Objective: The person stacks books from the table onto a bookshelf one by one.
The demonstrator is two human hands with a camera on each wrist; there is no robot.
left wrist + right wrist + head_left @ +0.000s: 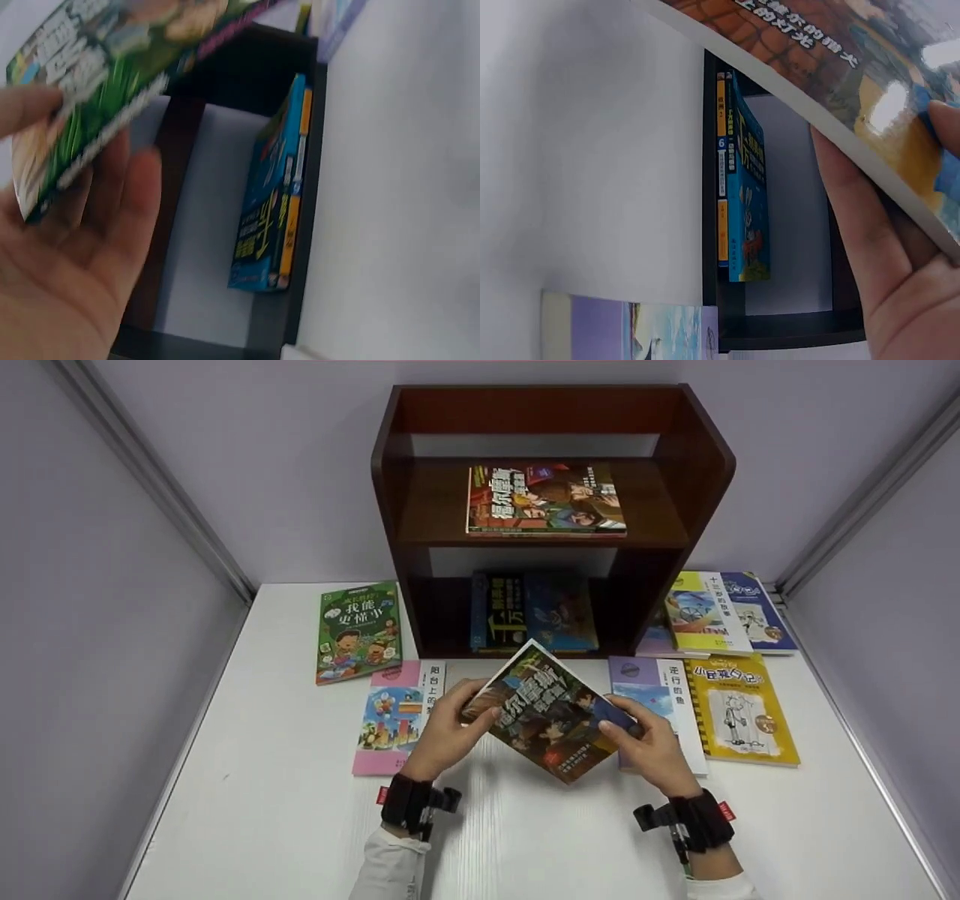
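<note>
- my left hand point(447, 733) and right hand point(651, 748) each pinch one side of the dark book point(550, 711), up off the white desk point(525, 840).
- its long side lies slanted between them.
- just past it is the brown shelf point(675, 510), straight ahead.

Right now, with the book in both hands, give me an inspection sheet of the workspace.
Surface: white table, bare in front of the hands.
Job's things: dark-covered book, held tilted above the table in front of the brown shelf unit.
Clutter: green book and pink book lie at left; yellow book and others at right; one book lies flat on the upper shelf; blue books on the lower shelf.
Hands: left hand and right hand each grip an edge of the book.
Cables: nothing seen.
Surroundings: plain pale walls on three sides.
</note>
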